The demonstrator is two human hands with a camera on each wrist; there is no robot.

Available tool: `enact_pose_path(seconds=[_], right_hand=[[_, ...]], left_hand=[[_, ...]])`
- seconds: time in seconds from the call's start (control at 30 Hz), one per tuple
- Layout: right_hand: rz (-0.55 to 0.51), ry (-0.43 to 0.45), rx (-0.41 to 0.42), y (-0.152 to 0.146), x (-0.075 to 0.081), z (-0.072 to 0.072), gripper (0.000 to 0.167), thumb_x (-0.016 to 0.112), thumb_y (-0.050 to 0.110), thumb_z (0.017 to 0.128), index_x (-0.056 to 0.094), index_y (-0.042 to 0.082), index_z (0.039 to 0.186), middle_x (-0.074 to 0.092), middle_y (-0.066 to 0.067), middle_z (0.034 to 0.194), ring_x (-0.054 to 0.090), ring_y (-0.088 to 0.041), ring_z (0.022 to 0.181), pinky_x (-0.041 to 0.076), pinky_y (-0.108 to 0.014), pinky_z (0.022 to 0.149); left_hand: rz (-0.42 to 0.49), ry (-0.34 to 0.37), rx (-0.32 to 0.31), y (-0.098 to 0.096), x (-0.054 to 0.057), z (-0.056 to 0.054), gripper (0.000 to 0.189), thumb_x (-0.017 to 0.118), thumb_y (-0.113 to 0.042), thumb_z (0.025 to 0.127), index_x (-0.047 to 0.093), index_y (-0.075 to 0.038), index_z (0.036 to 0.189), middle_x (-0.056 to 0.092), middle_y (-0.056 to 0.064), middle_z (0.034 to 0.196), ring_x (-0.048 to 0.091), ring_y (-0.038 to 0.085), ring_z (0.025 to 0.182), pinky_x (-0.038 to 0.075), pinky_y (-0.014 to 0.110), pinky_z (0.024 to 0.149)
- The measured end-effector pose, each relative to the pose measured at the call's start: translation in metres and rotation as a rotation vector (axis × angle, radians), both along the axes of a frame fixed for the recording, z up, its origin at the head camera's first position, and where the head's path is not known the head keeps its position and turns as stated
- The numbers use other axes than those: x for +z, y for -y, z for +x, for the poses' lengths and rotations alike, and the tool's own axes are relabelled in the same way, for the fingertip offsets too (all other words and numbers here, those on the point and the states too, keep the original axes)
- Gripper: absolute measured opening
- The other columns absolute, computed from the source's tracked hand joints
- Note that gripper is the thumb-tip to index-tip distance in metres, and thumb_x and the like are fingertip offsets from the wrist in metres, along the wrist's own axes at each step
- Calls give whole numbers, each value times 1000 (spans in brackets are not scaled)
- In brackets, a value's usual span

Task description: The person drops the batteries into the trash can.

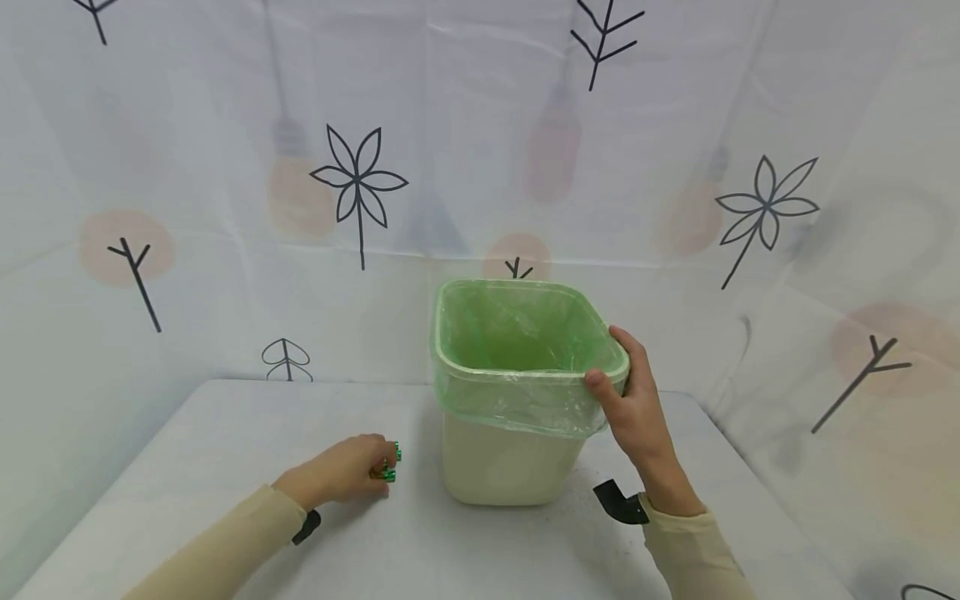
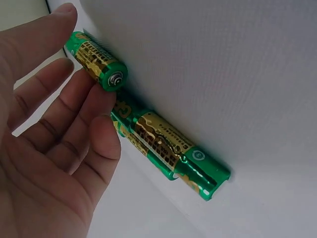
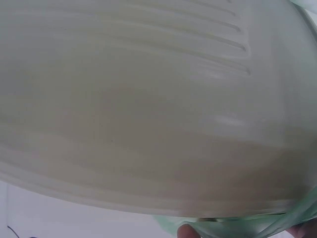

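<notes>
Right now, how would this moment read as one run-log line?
left hand: at green batteries | right hand: gripping bin | bin: upright, green liner inside

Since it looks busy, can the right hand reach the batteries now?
Probably not readily: the right hand is gripping the bin, which stands between it and the batteries by the left hand.

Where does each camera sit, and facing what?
Head: on the head, looking forward and down at the bin; both sleeves, left hand and right hand show.
Left wrist: on that wrist, facing green batteries; the left fingers show.
Right wrist: on that wrist, facing the bin's side; fingers barely show.
Shared: batteries in head and left wrist.
</notes>
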State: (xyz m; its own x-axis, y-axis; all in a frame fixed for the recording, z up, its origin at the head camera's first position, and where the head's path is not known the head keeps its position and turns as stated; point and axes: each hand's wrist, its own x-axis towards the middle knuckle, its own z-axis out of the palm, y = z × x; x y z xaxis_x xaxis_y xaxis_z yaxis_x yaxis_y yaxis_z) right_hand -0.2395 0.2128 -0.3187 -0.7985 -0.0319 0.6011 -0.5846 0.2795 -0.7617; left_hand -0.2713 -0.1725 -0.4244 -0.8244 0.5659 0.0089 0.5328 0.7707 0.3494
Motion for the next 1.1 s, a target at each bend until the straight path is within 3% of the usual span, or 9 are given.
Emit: enact_pose_path(seconds=[0.3,0.6,1.1], right_hand=[[-7,-3,-5,1,0,0,65,62,24,93,27,24,148,44,-13,131,49,-21,107,43,-20,85],[7,6,-13,1,0,1,66,61,22,94,25,21,149,44,-13,131,49,-20,107,43,-19,84],[-5,6,0,0,0,1,65,62,24,93,26,24,148,43,-13,132,49,-22,108,43,-20,85]], left_hand=[[7,6,-23,-2,-5,5,21,79,-20,78,62,-17,88,51,-11,78,47,6,70,43,27,65],[93,88,-63,-5,-9,7,22,78,-19,79,61,-16,91,53,-10,71,48,5,66,42,25,61],[68,102,-29,-7,-9,9,21,77,-23,80,61,-18,93,52,-10,72,48,6,68,41,27,64]])
